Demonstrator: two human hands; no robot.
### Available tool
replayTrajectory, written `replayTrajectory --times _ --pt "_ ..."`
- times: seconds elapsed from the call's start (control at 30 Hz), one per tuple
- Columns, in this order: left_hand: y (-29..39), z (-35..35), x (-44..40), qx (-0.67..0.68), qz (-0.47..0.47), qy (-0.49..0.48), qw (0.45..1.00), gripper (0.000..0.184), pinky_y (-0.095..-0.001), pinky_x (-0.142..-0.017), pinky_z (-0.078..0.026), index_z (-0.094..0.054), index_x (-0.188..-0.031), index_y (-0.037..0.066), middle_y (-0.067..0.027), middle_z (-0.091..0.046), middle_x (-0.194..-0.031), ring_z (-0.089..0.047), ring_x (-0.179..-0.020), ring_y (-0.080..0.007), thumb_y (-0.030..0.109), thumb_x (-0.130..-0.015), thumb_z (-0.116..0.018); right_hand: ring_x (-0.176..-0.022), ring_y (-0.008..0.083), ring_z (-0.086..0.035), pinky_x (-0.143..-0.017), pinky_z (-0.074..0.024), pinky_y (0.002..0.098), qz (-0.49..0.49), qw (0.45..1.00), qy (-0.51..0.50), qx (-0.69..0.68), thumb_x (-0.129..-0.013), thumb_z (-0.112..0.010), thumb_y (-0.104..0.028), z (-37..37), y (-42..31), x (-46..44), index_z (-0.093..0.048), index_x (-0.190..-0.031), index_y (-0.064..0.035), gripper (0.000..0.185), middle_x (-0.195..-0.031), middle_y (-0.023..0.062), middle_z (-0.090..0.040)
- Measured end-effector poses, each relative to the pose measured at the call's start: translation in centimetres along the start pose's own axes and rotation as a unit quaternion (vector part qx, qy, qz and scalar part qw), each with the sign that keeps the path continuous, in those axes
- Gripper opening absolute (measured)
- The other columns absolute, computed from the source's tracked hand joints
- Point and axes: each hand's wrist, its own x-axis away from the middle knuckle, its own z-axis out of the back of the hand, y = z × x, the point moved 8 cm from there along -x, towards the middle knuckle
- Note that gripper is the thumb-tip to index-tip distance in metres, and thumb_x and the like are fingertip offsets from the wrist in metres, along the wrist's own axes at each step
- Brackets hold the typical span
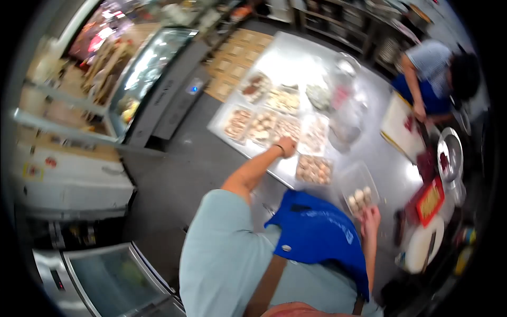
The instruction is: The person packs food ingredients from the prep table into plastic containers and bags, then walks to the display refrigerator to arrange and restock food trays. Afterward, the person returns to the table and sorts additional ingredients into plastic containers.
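Observation:
My left hand reaches over the near edge of a clear tray of pale pieces. Its fingers look bunched and point down; what they hold, if anything, is hidden. At the near corner of a clear plastic tub, my right hand has its fingers curled on the rim. Several whitish round pieces, like mushrooms, lie in the near end of that tub. Between my hands stands a tray of round brownish pieces. More filled trays stand side by side beyond and left of my left hand.
A steel table carries the trays and clear plastic bags. Across it, a co-worker bends over a white cutting board with dark red pieces. A red basket and steel bowl stand right. A glass display case stands left.

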Motion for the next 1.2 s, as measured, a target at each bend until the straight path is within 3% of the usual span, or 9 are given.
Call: replayTrajectory --times 0.07,0.1,0.13,0.3,0.57,0.87,1.07,1.1,1.2 --pt "-0.5 -1.6 -0.6 -0.034 -0.013 -0.006 0.999 0.024 -0.0440 -0.081 -0.050 -0.068 -0.082 0.004 -0.0217 -0.066 -0.092 -0.063 -0.089 -0.0357 0.019 -0.077 -0.049 -0.061 0.0059 -0.048 -0.050 -0.0480 0.0227 -0.022 0.998 0.045 0.037 -0.085 -0.060 -0.007 -1.8 -0.9 1.3 -0.050 -0.084 -0.0103 0.010 -0.073 -0.0027 -0.049" --pt "-0.4 -1.3 -0.2 -0.022 -0.026 -0.011 0.999 0.022 -0.0439 -0.081 -0.050 -0.066 -0.085 0.003 -0.0213 -0.065 -0.093 -0.063 -0.090 -0.0354 0.018 -0.077 -0.052 -0.066 0.0107 -0.055 -0.053 -0.0529 0.0249 -0.022 0.999 0.033 0.010 -0.084 -0.059 -0.004 -1.4 0.0 1.0 -0.049 -0.081 -0.0083 0.012 -0.076 0.0017 -0.053" --pt "0.1 0.3 0.2 -0.011 0.018 -0.033 0.999 0.021 -0.0429 -0.080 -0.050 -0.065 -0.090 0.004 -0.0193 -0.066 -0.093 -0.063 -0.090 -0.0340 0.018 -0.076 -0.056 -0.071 0.0129 -0.060 -0.056 -0.0553 0.0273 -0.025 0.998 0.040 0.031 -0.084 -0.060 -0.004 -1.1 0.4 0.8 -0.052 -0.086 -0.0070 0.009 -0.082 0.0041 -0.058" --pt "0.4 2.7 0.0 -0.020 -0.064 -0.087 0.994 0.025 -0.0387 -0.073 -0.051 -0.062 -0.094 0.012 -0.0116 -0.067 -0.088 -0.064 -0.083 -0.0289 0.020 -0.071 -0.068 -0.089 0.0176 -0.064 -0.065 -0.0572 0.0326 -0.019 0.999 0.002 0.027 -0.083 -0.061 -0.005 -2.5 -0.8 0.3 -0.056 -0.099 -0.0043 0.016 -0.097 0.0081 -0.064" --pt "1.4 3.8 0.9 -0.130 -0.099 -0.087 0.983 0.023 -0.0409 -0.077 -0.050 -0.063 -0.101 0.016 -0.0115 -0.063 -0.094 -0.063 -0.088 -0.0292 0.018 -0.078 -0.058 -0.086 0.0154 -0.063 -0.065 -0.0569 0.0337 -0.028 0.999 0.026 0.034 -0.082 -0.062 -0.005 -2.2 -0.5 0.7 -0.056 -0.096 -0.0050 0.015 -0.097 0.0055 -0.063" --pt "1.0 4.1 1.0 -0.046 -0.061 -0.011 0.997 0.014 -0.0387 -0.068 -0.050 -0.061 -0.084 0.011 -0.0070 -0.067 -0.081 -0.064 -0.077 -0.0276 0.013 -0.071 -0.065 -0.082 0.0136 -0.060 -0.062 -0.0560 0.0302 -0.024 0.998 0.037 0.034 -0.081 -0.066 -0.007 -0.8 -0.4 0.5 -0.055 -0.089 -0.0066 0.014 -0.088 0.0028 -0.058" --pt "0.3 5.2 1.1 0.022 -0.045 -0.028 0.998 0.028 -0.0380 -0.067 -0.050 -0.057 -0.087 0.011 -0.0073 -0.062 -0.073 -0.063 -0.074 -0.0272 0.021 -0.068 -0.074 -0.077 0.0120 -0.058 -0.063 -0.0565 0.0305 -0.028 0.998 0.033 0.034 -0.081 -0.068 -0.009 -1.6 -1.2 0.1 -0.050 -0.078 -0.0079 0.018 -0.082 0.0008 -0.053" --pt "0.9 5.3 1.4 0.011 -0.050 -0.047 0.998 0.025 -0.0388 -0.073 -0.051 -0.062 -0.092 0.012 -0.0115 -0.064 -0.087 -0.064 -0.081 -0.0276 0.022 -0.071 -0.072 -0.077 0.0118 -0.058 -0.063 -0.0567 0.0309 -0.029 0.999 0.016 0.038 -0.081 -0.069 -0.010 -1.9 -1.2 -0.1 -0.050 -0.077 -0.0082 0.020 -0.081 0.0007 -0.053" --pt "0.4 3.6 1.1 -0.073 -0.088 -0.065 0.991 0.020 -0.0388 -0.076 -0.050 -0.063 -0.093 0.013 -0.0120 -0.060 -0.096 -0.062 -0.086 -0.0290 0.020 -0.074 -0.067 -0.075 0.0113 -0.058 -0.064 -0.0568 0.0307 -0.028 0.998 0.017 0.054 -0.080 -0.069 -0.010 -2.1 -1.2 -0.5 -0.050 -0.077 -0.0085 0.020 -0.080 0.0003 -0.052"
